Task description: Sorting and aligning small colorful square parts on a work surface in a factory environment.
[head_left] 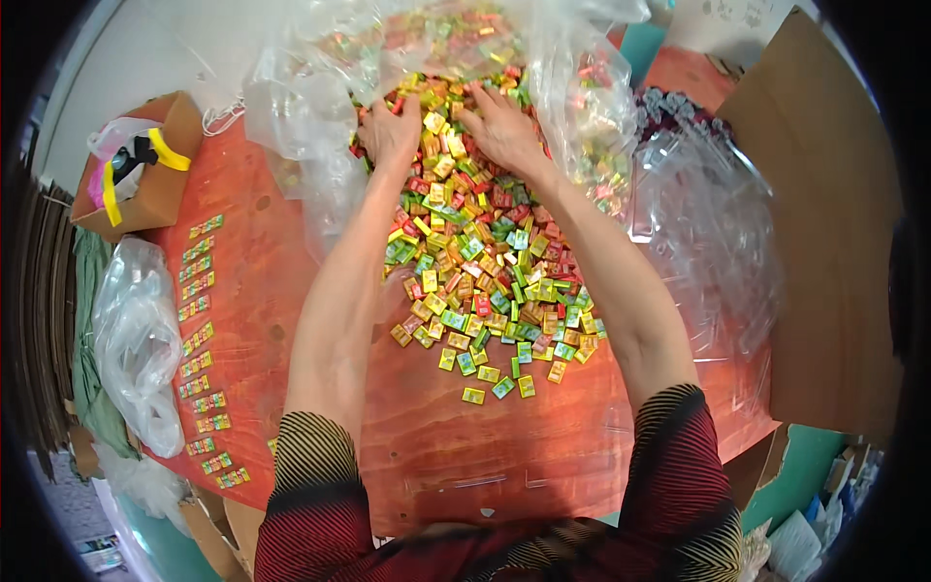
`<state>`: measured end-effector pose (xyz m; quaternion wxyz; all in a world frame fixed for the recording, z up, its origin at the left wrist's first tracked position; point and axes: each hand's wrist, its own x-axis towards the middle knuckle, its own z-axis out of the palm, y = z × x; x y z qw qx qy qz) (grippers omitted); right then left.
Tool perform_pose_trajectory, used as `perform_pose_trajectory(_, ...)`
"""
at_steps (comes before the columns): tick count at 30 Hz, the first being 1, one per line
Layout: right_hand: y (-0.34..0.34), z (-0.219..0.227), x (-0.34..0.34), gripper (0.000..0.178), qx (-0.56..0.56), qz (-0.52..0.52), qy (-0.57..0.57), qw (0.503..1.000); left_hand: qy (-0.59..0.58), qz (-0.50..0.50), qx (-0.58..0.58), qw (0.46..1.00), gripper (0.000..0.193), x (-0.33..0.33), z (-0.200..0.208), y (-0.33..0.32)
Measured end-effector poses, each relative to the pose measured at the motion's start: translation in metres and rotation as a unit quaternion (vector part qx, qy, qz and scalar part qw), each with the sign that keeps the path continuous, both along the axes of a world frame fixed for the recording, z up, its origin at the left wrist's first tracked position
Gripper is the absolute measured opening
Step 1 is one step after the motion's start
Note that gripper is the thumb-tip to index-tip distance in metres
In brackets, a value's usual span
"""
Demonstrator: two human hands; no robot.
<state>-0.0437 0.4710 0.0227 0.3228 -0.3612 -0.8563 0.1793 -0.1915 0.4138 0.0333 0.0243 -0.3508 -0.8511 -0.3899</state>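
Red tabletop (257, 301), roomy left of centre, walled by cardboard (834, 242) at right; left hand (391, 136) and right hand (506, 134) among small boxes (475, 262), upper centre, cannot tell if grasping.

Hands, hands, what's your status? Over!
Left hand, right hand: both on small rectangular red, yellow and green boxes. Clear crinkled plastic bag around the pile's far end.
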Motion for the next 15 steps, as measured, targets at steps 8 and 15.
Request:
perform_pose_trajectory(8,-0.030,0.024,-0.034,0.047,-0.039,-0.033,0.137,0.989,-0.361,-0.105,0.131,0.917,0.043,-0.004,0.020,-0.008)
perform_pose_trajectory(15,-0.050,0.027,-0.025,0.047,-0.159,0.042,0.166,0.972,-0.559,-0.105,0.200,0.798,0.055,0.044,0.046,-0.036)
